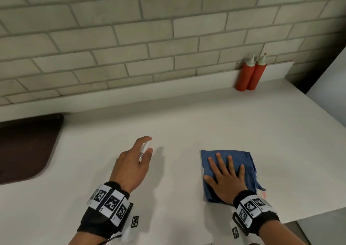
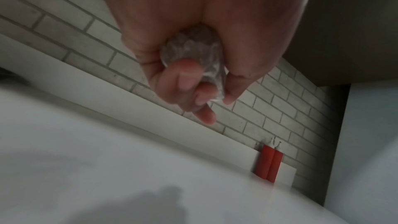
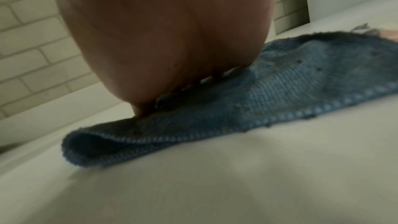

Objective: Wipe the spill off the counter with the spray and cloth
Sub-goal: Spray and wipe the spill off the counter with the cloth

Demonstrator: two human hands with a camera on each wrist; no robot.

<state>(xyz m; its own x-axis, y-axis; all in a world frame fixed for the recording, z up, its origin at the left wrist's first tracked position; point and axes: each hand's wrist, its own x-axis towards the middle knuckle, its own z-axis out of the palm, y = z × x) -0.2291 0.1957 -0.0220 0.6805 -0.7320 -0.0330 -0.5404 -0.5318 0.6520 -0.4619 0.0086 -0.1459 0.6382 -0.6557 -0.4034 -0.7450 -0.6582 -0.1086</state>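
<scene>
My left hand grips a small clear spray bottle, its white top poking out between forefinger and thumb, held a little above the white counter. From the left wrist view the fingers curl round the bottle's clear base. My right hand lies flat with spread fingers on a folded blue cloth at the counter's front right. The right wrist view has the palm pressing down on the cloth. No spill shows on the counter.
Two red squeeze bottles stand against the low backsplash at the back right. A dark brown sink is set into the counter at the left. A brick-tiled wall rises behind. The counter's front edge runs close by my right wrist.
</scene>
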